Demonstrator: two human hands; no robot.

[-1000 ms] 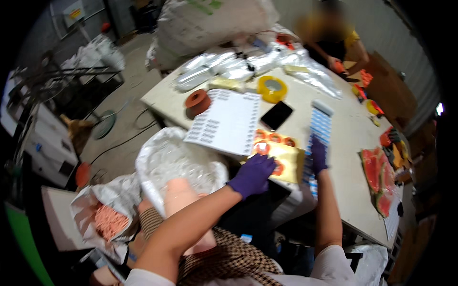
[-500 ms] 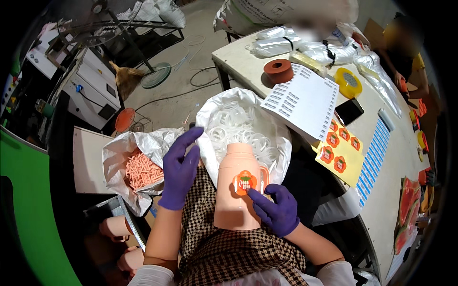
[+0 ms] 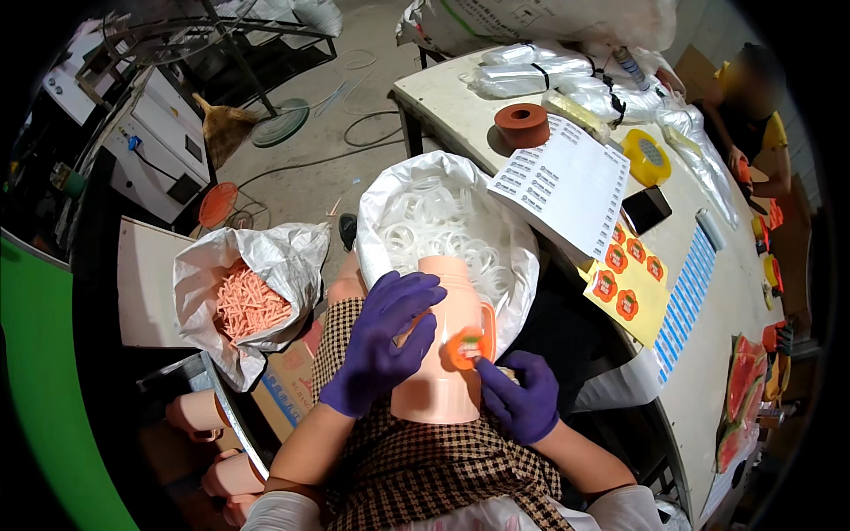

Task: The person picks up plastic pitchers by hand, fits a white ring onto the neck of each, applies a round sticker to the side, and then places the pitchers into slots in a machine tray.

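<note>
A peach-coloured plastic jug (image 3: 436,389) with a side handle stands on my lap, its narrow neck pointing away from me. In front of its body is an orange flower-shaped sticker (image 3: 464,349), slightly blurred. My right hand (image 3: 522,400), in a purple glove, pinches that sticker by its lower right edge. Whether the sticker touches the jug's wall, I cannot tell. Gloved alike, my left hand (image 3: 382,341) is over the jug's left side with fingers outstretched and thumb apart, holding nothing. It covers part of the jug's upper left.
Beyond the jug is a white sack (image 3: 372,208) of clear plastic rings. A second sack (image 3: 310,257) with small peach parts stands left. On the right-hand table (image 3: 708,354) lie a yellow sticker sheet (image 3: 642,301), label sheets, tape rolls and a phone (image 3: 647,209). Someone sits far right.
My left hand has come right and down to the jug's left side. My right hand and the sticker have shifted slightly right and down. The whole view has also shifted a little.
</note>
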